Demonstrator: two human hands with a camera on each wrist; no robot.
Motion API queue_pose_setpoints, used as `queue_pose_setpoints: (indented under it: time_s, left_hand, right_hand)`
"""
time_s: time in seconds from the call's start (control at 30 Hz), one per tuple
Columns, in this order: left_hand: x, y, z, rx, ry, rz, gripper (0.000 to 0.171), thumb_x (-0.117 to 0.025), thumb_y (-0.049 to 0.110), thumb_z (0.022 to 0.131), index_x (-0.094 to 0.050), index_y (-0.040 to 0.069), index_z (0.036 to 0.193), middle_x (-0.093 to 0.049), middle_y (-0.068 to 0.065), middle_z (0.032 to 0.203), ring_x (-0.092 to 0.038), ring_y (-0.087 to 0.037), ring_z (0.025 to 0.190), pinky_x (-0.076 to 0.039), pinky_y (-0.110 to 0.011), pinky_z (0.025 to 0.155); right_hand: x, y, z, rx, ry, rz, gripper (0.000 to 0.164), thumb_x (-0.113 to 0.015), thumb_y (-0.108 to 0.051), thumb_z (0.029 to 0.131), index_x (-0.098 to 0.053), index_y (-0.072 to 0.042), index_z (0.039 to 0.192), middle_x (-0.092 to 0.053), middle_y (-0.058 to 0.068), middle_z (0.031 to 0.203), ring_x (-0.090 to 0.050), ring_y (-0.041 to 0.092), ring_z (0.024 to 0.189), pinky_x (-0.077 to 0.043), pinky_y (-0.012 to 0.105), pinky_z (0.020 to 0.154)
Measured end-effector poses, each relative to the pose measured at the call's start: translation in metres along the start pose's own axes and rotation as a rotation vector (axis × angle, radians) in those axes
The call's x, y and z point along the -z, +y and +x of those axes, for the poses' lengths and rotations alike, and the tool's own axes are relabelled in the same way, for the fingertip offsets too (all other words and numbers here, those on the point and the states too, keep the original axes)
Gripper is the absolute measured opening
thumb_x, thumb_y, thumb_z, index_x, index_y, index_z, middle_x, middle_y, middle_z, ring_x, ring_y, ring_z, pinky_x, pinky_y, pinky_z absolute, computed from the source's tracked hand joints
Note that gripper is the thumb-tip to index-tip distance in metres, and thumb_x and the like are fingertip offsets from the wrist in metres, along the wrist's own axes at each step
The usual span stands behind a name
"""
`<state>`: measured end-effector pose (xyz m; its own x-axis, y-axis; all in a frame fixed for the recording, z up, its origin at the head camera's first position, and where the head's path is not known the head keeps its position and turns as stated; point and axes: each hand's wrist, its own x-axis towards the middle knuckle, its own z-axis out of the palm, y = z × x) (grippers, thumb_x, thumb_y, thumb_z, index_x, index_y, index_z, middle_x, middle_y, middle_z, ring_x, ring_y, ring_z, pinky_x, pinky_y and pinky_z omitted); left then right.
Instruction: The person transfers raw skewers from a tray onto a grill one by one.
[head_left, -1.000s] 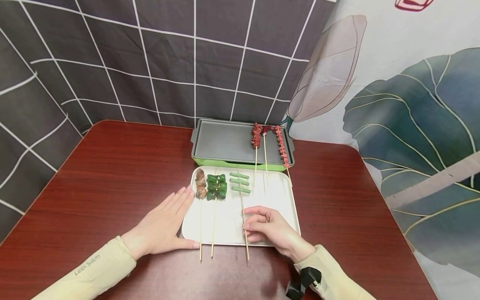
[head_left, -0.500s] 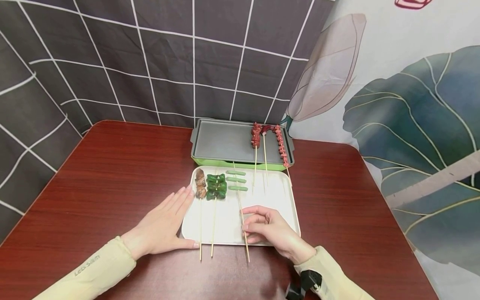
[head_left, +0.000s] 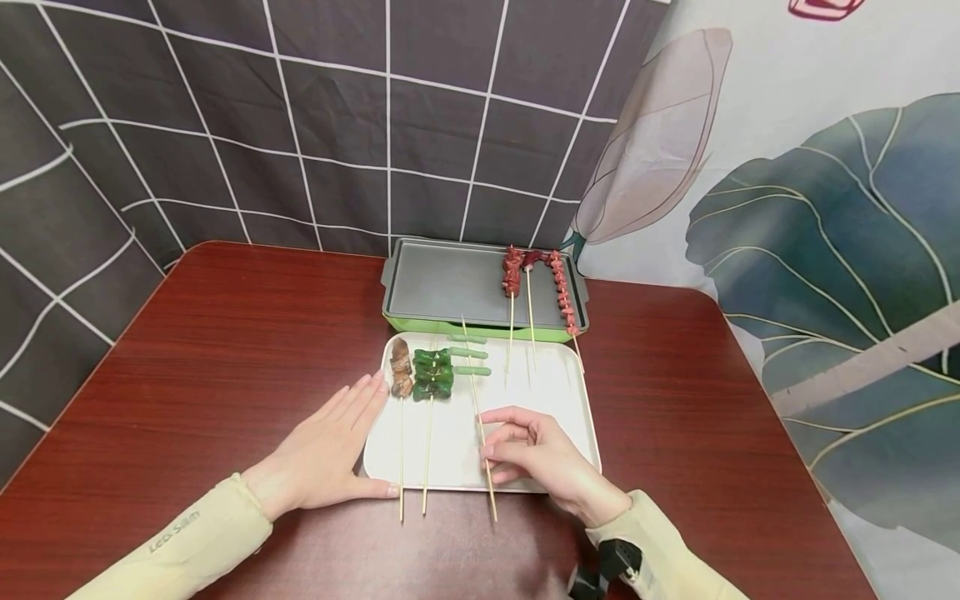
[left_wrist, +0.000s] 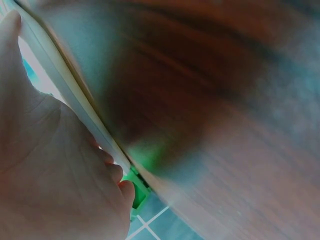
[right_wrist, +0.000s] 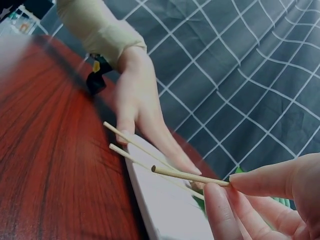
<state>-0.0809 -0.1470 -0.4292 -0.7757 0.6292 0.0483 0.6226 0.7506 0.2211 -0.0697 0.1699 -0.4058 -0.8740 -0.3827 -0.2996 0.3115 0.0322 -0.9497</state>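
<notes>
My right hand (head_left: 536,454) pinches the stick of a green bean skewer (head_left: 470,354) between thumb and fingers, over the white tray (head_left: 543,417). In the right wrist view, the blunt end of that stick (right_wrist: 190,176) juts out past the thumb. The green pieces lie right beside a dark green pepper-like skewer (head_left: 432,373), overlapping its edge. Left of that lies a brown mushroom-like skewer (head_left: 401,368). With fingers straight, my left hand (head_left: 330,450) rests against the tray's left side, its thumb at the near left corner. In the left wrist view the palm (left_wrist: 55,170) lies along the tray rim.
Behind the tray stands a green grill with a grey plate (head_left: 446,279). On its right side lie a red meat skewer (head_left: 512,273), a dark red one (head_left: 534,260) and a pinkish-red one (head_left: 563,293), their sticks reaching over the tray. A gridded curtain (head_left: 337,125) hangs behind the table (head_left: 225,350).
The green bean skewer has shifted left and slightly toward the grill, its tip now over the grill's front edge. My right hand moved slightly left with it. The left hand stayed still.
</notes>
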Motion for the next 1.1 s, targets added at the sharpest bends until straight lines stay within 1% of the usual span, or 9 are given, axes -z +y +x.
queue_pose_setpoints:
  time_s: [0.2,0.4,0.67,0.97,1.1]
  left_hand:
    - [0.0,0.0,0.0,-0.002,0.001,0.002,0.123,-0.05,0.086,0.083,-0.028,-0.011,0.155,-0.026,-0.025,0.162,-0.022,-0.038,0.15,-0.019,-0.048,0.122]
    - [0.0,0.001,0.0,0.003,-0.001,-0.009,0.123,-0.05,0.086,0.083,-0.027,-0.011,0.155,-0.025,-0.025,0.162,-0.022,-0.038,0.15,-0.02,-0.049,0.122]
    - [0.0,0.001,0.0,0.0,0.003,-0.002,0.123,-0.052,0.085,0.082,-0.028,-0.012,0.155,-0.026,-0.026,0.162,-0.022,-0.038,0.15,-0.02,-0.048,0.122]
    - [0.0,0.001,-0.001,-0.013,0.033,-0.017,0.122,-0.055,0.083,0.082,-0.031,-0.013,0.153,-0.028,-0.028,0.16,-0.026,-0.041,0.148,-0.024,-0.051,0.12]
    - [0.0,0.001,0.0,-0.004,0.012,-0.011,0.123,-0.054,0.085,0.082,-0.029,-0.012,0.154,-0.026,-0.027,0.161,-0.024,-0.039,0.149,-0.021,-0.05,0.122]
  right_hand:
    - [0.001,-0.003,0.002,0.031,0.003,-0.022,0.045,-0.067,0.003,0.091,-0.055,0.012,0.134,-0.07,0.009,0.09,-0.069,0.017,0.081,-0.062,0.034,0.07]
    - [0.008,-0.004,0.002,0.049,0.025,-0.029,0.046,-0.067,0.004,0.091,-0.053,0.013,0.134,-0.07,0.012,0.091,-0.071,0.02,0.082,-0.063,0.038,0.072]
    - [0.017,-0.006,0.0,0.049,0.052,-0.016,0.048,-0.069,0.004,0.091,-0.053,0.013,0.135,-0.069,0.017,0.094,-0.07,0.021,0.082,-0.063,0.04,0.073]
    - [0.021,-0.006,-0.004,0.054,0.062,-0.024,0.048,-0.068,0.004,0.091,-0.053,0.013,0.135,-0.069,0.011,0.092,-0.07,0.019,0.082,-0.063,0.039,0.073]
    - [0.023,-0.005,-0.005,0.054,0.06,-0.024,0.047,-0.068,0.004,0.091,-0.052,0.013,0.135,-0.069,0.012,0.092,-0.071,0.021,0.083,-0.063,0.039,0.073]
